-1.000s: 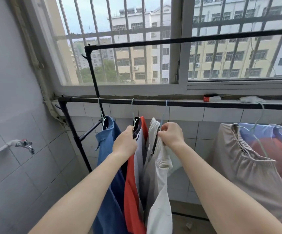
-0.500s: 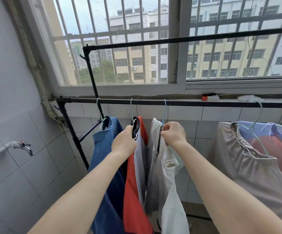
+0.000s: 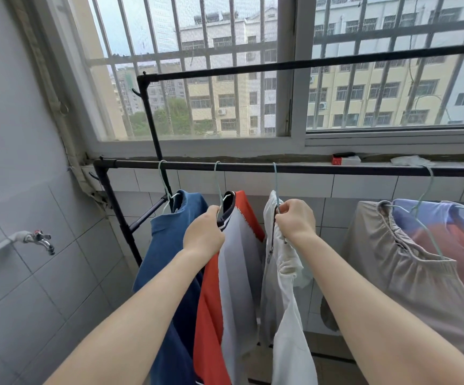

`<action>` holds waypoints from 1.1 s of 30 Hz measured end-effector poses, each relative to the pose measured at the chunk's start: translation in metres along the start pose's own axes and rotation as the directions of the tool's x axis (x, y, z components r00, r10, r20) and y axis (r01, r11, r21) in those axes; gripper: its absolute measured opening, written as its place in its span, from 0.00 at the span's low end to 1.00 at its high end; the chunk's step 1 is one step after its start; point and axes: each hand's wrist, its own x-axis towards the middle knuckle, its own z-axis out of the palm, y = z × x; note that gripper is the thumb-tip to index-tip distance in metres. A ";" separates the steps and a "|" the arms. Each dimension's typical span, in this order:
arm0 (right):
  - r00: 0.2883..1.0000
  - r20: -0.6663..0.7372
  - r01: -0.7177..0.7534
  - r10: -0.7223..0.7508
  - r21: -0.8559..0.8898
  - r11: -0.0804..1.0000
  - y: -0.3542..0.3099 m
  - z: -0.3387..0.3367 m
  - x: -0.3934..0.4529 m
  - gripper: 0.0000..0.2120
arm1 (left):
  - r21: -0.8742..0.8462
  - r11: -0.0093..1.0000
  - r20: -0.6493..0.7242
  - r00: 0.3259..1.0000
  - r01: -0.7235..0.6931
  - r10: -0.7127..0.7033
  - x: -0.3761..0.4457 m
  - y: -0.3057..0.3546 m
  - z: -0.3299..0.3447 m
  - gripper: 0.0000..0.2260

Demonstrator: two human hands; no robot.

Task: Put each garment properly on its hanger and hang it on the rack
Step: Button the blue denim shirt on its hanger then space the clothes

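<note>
Window (image 3: 197, 79): barred, fills the upper frame.
Rack (image 3: 336, 169): black rail across the middle, with 4 pale hangers hooked on it.
Beige garment (image 3: 408, 273): right side, over a blue and red one.
Blue shirt (image 3: 169, 245): hanging left of centre.
Red and grey shirt (image 3: 239, 259): centre, on its hanger.
White garment (image 3: 286, 273): just right of centre, on its hanger.
Left hand (image 3: 204, 234): fingers curled on the red and grey shirt's collar.
Right hand (image 3: 296, 218): pinching the white garment's top at the hanger.
Tap (image 3: 40, 240): left wall.
</note>
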 end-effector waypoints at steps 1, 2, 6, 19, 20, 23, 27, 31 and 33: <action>1.000 0.000 -0.001 0.001 0.000 1.000 0.001 -0.001 0.000 0.10 | -0.001 1.000 -0.003 1.000 0.001 -0.001 0.000 0.001 0.000 0.19; 1.000 0.001 -0.003 0.003 0.000 1.000 0.001 -0.002 0.000 0.10 | -0.003 1.000 -0.005 1.000 0.001 -0.001 0.000 0.001 0.000 0.19; 1.000 0.011 -0.014 0.014 -0.005 1.000 0.003 -0.005 -0.001 0.09 | -0.007 1.000 -0.009 1.000 -0.005 0.005 0.001 0.000 0.001 0.19; 0.998 0.055 -0.037 0.034 0.054 0.998 -0.003 -0.007 -0.006 0.08 | 0.174 0.985 -0.148 0.989 -0.005 0.031 -0.007 0.006 -0.002 0.20; 0.996 0.081 -0.035 0.030 0.067 0.997 -0.003 -0.008 -0.005 0.08 | 0.183 0.982 -0.200 0.976 -0.053 0.090 -0.007 0.009 0.000 0.19; 0.982 0.187 -0.045 0.016 0.148 0.988 -0.004 -0.015 -0.006 0.06 | -0.020 0.984 -0.127 0.976 -0.179 0.175 -0.008 0.031 0.005 0.18; 0.993 0.097 0.060 -0.067 0.077 0.995 0.011 -0.036 -0.009 0.07 | -0.164 0.977 0.110 0.982 -0.137 0.156 -0.012 0.066 0.020 0.25; 0.970 -0.240 0.034 -0.040 -0.032 0.999 0.036 -0.077 -0.006 0.08 | -0.188 0.980 0.182 0.978 -0.065 0.100 -0.012 0.086 0.041 0.29; 0.940 -0.338 -0.060 0.032 -0.072 0.996 0.050 -0.104 -0.003 0.11 | -0.207 0.978 0.191 0.979 -0.029 0.069 -0.011 0.095 0.049 0.30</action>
